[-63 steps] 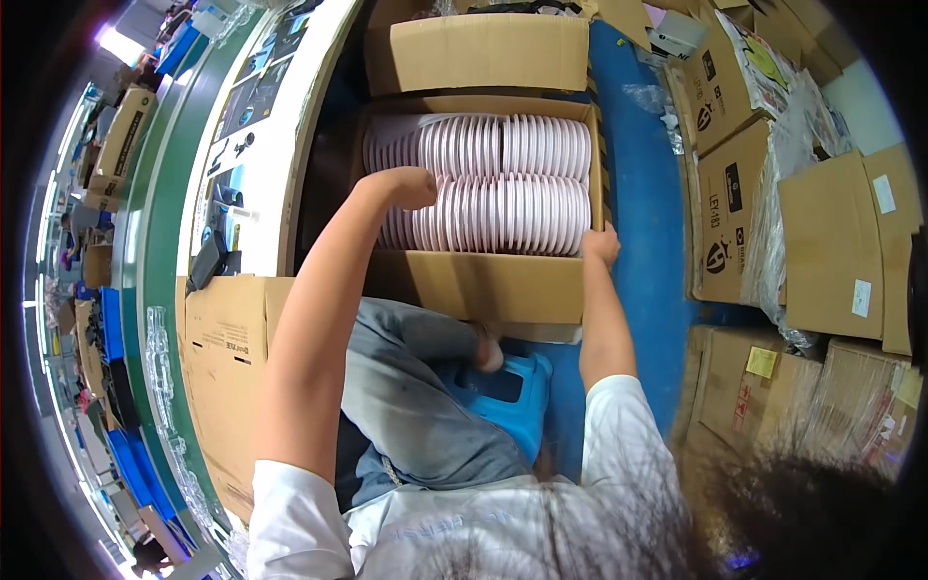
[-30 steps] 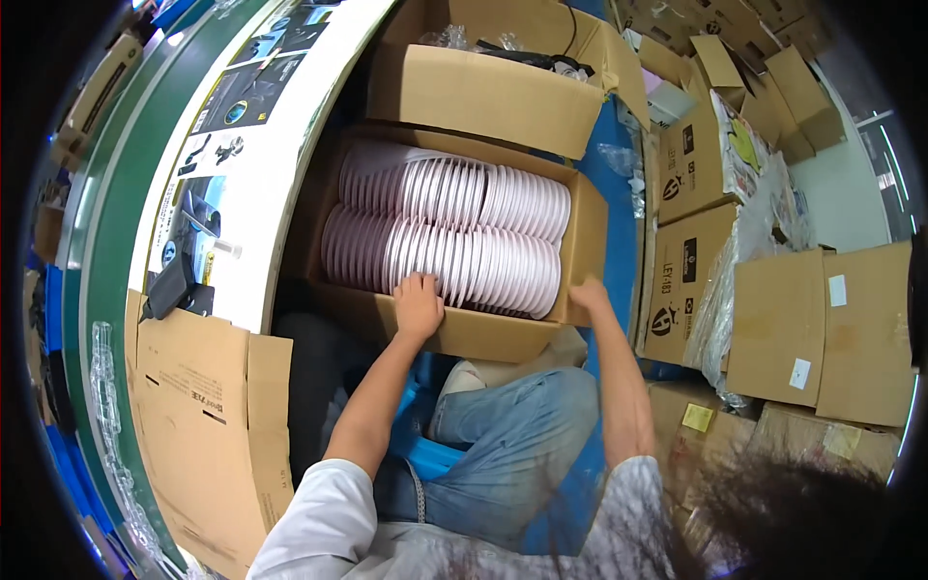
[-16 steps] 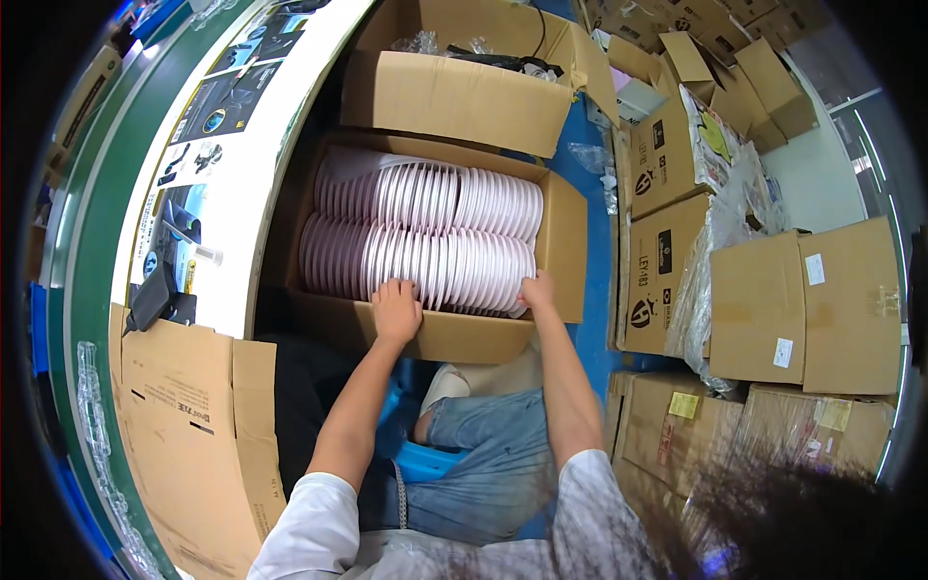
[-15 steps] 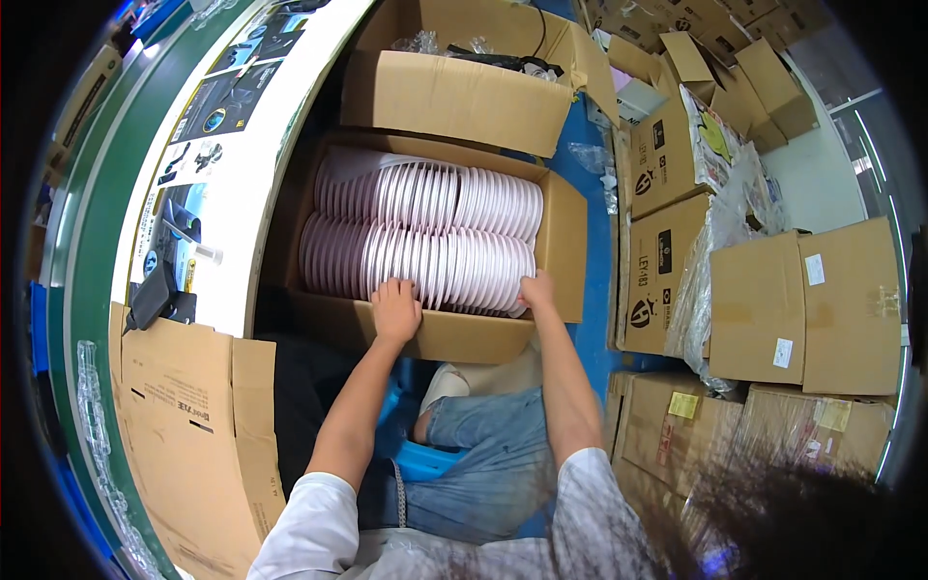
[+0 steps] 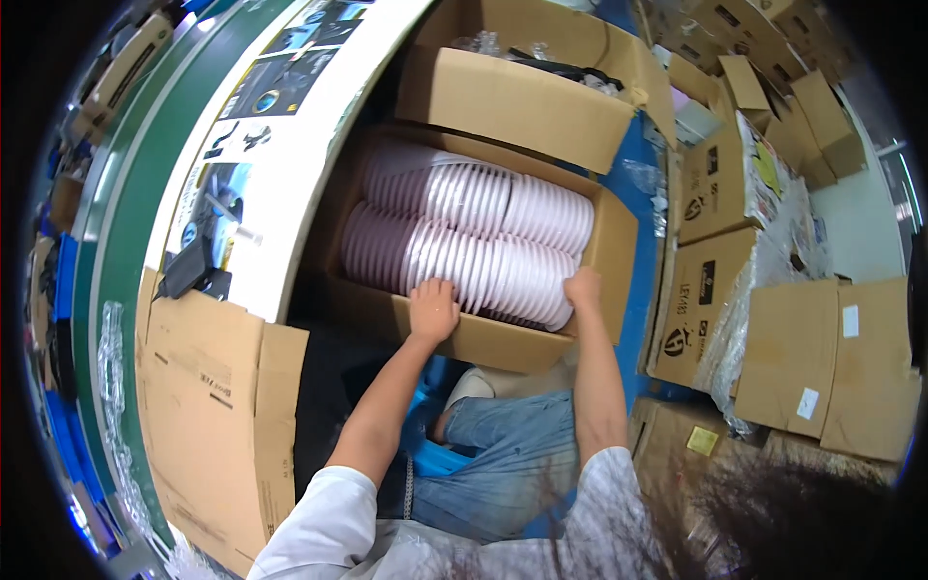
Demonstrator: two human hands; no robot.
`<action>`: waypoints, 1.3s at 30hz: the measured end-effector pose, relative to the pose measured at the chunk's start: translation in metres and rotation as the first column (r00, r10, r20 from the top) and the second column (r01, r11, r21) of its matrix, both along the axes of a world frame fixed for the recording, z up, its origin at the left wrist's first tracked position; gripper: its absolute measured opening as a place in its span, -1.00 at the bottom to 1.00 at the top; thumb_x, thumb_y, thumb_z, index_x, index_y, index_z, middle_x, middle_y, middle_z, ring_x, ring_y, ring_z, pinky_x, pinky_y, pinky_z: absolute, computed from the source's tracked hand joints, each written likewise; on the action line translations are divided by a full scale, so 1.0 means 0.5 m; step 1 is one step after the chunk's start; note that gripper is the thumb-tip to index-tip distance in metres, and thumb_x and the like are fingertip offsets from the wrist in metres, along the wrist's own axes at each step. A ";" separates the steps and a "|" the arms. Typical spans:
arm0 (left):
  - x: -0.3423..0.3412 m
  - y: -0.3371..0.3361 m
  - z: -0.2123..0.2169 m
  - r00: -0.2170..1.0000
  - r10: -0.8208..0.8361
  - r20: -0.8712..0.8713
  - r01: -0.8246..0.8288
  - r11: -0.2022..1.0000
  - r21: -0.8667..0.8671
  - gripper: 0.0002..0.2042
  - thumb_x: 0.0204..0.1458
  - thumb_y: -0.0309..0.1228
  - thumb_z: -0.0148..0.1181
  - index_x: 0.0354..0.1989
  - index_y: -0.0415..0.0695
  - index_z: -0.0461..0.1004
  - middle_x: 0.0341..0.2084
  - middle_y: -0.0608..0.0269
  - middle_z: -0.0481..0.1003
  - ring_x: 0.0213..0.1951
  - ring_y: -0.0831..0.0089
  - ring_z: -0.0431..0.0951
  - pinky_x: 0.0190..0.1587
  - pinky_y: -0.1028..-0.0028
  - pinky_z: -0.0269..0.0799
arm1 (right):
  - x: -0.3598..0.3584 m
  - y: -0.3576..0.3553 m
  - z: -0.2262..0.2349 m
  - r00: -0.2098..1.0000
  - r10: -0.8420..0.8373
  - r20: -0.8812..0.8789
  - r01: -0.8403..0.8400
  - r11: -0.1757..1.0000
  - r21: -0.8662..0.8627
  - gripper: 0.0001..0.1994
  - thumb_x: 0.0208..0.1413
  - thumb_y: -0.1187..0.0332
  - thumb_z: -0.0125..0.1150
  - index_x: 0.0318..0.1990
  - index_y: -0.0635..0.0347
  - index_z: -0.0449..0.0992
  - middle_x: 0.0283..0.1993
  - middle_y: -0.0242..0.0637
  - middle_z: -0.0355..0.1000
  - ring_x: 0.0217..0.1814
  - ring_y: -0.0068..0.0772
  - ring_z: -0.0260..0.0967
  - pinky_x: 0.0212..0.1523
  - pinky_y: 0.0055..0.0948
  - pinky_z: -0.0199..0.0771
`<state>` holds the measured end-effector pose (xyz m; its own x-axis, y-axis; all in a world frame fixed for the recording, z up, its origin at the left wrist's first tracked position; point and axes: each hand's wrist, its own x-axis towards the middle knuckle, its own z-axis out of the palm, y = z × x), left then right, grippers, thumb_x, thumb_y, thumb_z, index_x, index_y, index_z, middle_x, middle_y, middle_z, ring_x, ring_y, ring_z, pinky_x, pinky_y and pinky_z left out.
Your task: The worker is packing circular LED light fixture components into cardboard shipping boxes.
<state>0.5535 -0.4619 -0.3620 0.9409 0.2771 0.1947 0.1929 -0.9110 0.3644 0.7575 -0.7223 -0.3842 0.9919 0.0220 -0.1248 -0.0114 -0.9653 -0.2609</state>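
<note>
Thin, round white discs, packed on edge in two rows (image 5: 483, 261), fill an open cardboard box (image 5: 483, 343) in front of me. What kind of discs they are, I cannot make out. My left hand (image 5: 433, 309) reaches over the box's near wall, its slightly spread fingers resting on the near row. At that row's right end, my right hand (image 5: 583, 288) is closed around the edge of the last discs. Its fingertips are hidden behind them. A whitish sheet (image 5: 411, 158) lies over the far left discs.
Beyond stands another open carton (image 5: 522, 106) holding clear plastic and dark items. On the left, a white worktop (image 5: 290, 184) carries printed sheets and a black adapter (image 5: 186, 269), beside a flattened cardboard piece (image 5: 203, 396). Stacked cartons (image 5: 710, 300) and clear wrap (image 5: 735, 358) line the right.
The whole view has shifted, so the box and both hands appear farther right. Both hands stay at the near row, and the discs remain in the box.
</note>
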 end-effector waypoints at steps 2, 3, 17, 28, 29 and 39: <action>-0.020 0.021 -0.011 0.999 0.031 -0.018 -0.031 0.999 0.025 -0.76 -0.19 -0.35 0.13 -0.30 -0.07 0.39 -0.32 0.16 0.36 -0.18 0.20 0.36 -0.13 0.20 0.22 | -0.013 0.027 0.014 0.985 -0.002 -0.172 -0.017 0.994 -0.109 -0.90 -0.34 0.49 0.13 -0.71 0.32 0.52 -0.67 0.02 0.44 -0.52 -0.05 0.52 -0.39 -0.19 0.55; -0.021 0.022 -0.013 0.999 0.032 -0.033 -0.031 0.999 0.023 -0.77 -0.19 -0.34 0.13 -0.30 -0.08 0.39 -0.32 0.16 0.37 -0.18 0.20 0.36 -0.13 0.21 0.21 | -0.015 0.031 0.019 0.985 0.014 -0.171 -0.031 0.994 -0.101 -0.90 -0.34 0.49 0.13 -0.71 0.32 0.52 -0.67 0.02 0.44 -0.52 -0.05 0.52 -0.39 -0.19 0.55; 0.091 -0.025 0.084 0.952 -0.282 -0.122 0.039 0.504 -0.863 -0.75 -0.03 -0.45 0.13 -0.15 -0.19 0.41 -0.40 0.24 0.45 -0.20 0.39 0.43 -0.09 0.34 0.34 | -0.049 0.115 0.310 0.988 0.094 0.122 -0.105 0.991 0.088 -0.67 -0.28 0.21 0.25 -0.56 0.41 0.53 -0.47 0.17 0.46 -0.37 0.20 0.46 -0.29 -0.04 0.49; 0.134 -0.076 0.123 0.973 -0.162 0.164 0.213 0.364 -0.907 -0.55 -0.11 -0.24 0.38 -0.13 -0.28 0.45 -0.42 0.29 0.43 -0.36 0.54 0.36 -0.24 0.49 0.34 | -0.109 0.214 0.328 0.945 0.327 -0.013 -0.239 0.716 0.657 -0.69 -0.15 0.21 0.36 -0.51 0.37 0.58 -0.71 -0.21 0.43 -0.66 -0.43 0.42 -0.56 -0.46 0.39; 0.132 -0.069 0.122 0.978 -0.158 0.136 0.178 0.296 -0.938 -0.60 -0.10 -0.24 0.38 -0.19 -0.27 0.48 -0.54 0.37 0.40 -0.46 0.59 0.32 -0.36 0.51 0.31 | -0.100 0.216 0.313 0.945 0.325 -0.025 -0.231 0.721 0.654 -0.69 -0.15 0.21 0.36 -0.51 0.37 0.58 -0.71 -0.21 0.43 -0.66 -0.43 0.42 -0.56 -0.46 0.39; 0.116 -0.014 0.162 0.958 -0.287 0.026 0.110 0.279 -0.954 -0.70 0.12 -0.32 0.17 -0.11 -0.33 0.49 -0.34 0.30 0.55 -0.29 0.66 0.44 -0.17 0.56 0.36 | -0.081 0.231 0.239 0.713 0.553 -0.432 0.273 0.349 0.896 -0.64 0.16 0.11 0.15 -0.27 0.32 0.54 -0.29 -0.30 0.50 -0.24 -0.52 0.41 -0.18 -0.50 0.37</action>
<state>0.6114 -0.4691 -0.2808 0.9833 -0.0146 -0.1815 0.1818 0.0246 0.9830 0.7168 -0.6067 -0.2647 0.6322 0.6503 -0.4212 -0.4402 -0.1459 -0.8860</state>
